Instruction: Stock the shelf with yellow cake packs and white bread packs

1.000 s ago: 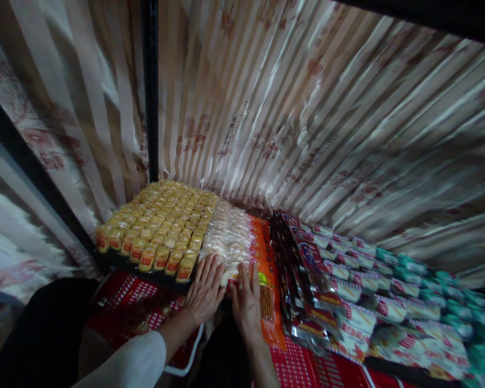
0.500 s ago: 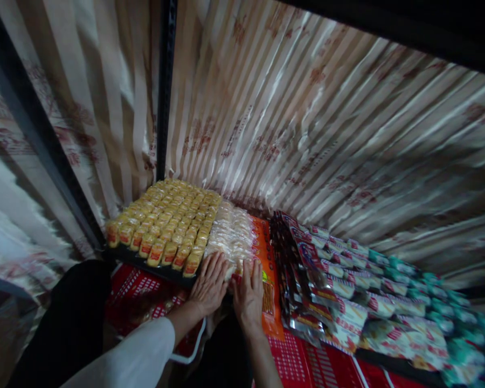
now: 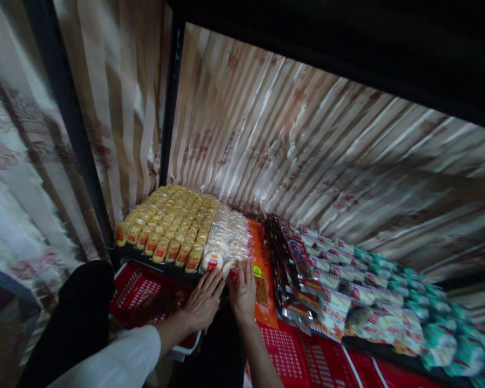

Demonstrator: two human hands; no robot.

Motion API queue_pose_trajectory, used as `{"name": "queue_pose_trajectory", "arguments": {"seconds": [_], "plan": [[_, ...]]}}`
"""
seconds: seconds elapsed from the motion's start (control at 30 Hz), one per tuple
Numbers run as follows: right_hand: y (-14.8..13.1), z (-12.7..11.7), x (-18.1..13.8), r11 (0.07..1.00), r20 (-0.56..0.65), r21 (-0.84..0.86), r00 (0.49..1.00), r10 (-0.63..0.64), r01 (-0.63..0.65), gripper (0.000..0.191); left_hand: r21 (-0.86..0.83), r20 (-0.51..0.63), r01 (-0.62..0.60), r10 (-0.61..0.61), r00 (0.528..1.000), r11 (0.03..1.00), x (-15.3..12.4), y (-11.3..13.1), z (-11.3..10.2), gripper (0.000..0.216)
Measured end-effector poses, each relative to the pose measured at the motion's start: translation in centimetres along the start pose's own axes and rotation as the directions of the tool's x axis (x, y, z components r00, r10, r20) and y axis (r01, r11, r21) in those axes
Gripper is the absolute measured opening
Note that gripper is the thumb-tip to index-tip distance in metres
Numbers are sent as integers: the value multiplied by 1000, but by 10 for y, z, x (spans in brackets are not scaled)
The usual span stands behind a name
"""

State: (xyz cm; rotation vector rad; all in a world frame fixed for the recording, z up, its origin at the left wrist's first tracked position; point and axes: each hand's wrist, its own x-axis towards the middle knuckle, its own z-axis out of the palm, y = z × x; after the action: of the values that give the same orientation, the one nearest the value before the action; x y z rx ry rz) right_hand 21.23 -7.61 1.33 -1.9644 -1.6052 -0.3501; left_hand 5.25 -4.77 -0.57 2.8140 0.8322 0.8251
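Observation:
My left hand lies with fingers stretched out at the shelf's front edge, just below a round white wrapped pastry with a red label. Beside it, my right hand has its fingers extended against the front of another wrapped white pastry, partly covering it. Behind both hands run rows of clear-wrapped white pastries. Left of these stand many rows of yellow wrapped cakes with red labels. An orange packet borders my right hand.
Dark brown packets, white snack bags and green-and-white bags line the shelf to the right. Red baskets sit below. A black post and striped plastic sheeting stand behind, under a dark upper shelf.
My left hand has drawn back from the white pastries, uncovering the front one with its label. My right hand stays at the row's front edge. The camera view has shifted slightly.

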Motion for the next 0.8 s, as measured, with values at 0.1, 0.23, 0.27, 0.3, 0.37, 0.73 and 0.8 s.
{"name": "queue_pose_trajectory", "arguments": {"seconds": [0.1,0.23,0.27,0.3,0.37,0.73,0.8], "plan": [[1,-2,-3,1000,-47,-2,999,3,-3,54,-23,32,30,-29,999,999,1,-3,1,46],[3,2,-4,999,-52,2,997,52,-52,50,-31,60,44,-42,997,999,1,-6,2,47],[3,3,-3,998,-52,10,997,55,-54,49,-31,64,44,-42,997,999,2,-6,2,47],[2,4,-3,998,-53,18,997,54,-53,49,-31,66,45,-43,997,998,2,-6,2,47],[2,5,-3,998,-57,28,997,52,-51,50,-35,74,51,-48,996,998,2,-4,2,48],[3,-3,-7,998,11,25,998,66,-66,51,-48,233,76,-63,970,996,10,9,7,57],[1,-4,-5,997,27,15,997,72,-73,51,-50,232,80,-66,970,996,12,10,8,57]]}}
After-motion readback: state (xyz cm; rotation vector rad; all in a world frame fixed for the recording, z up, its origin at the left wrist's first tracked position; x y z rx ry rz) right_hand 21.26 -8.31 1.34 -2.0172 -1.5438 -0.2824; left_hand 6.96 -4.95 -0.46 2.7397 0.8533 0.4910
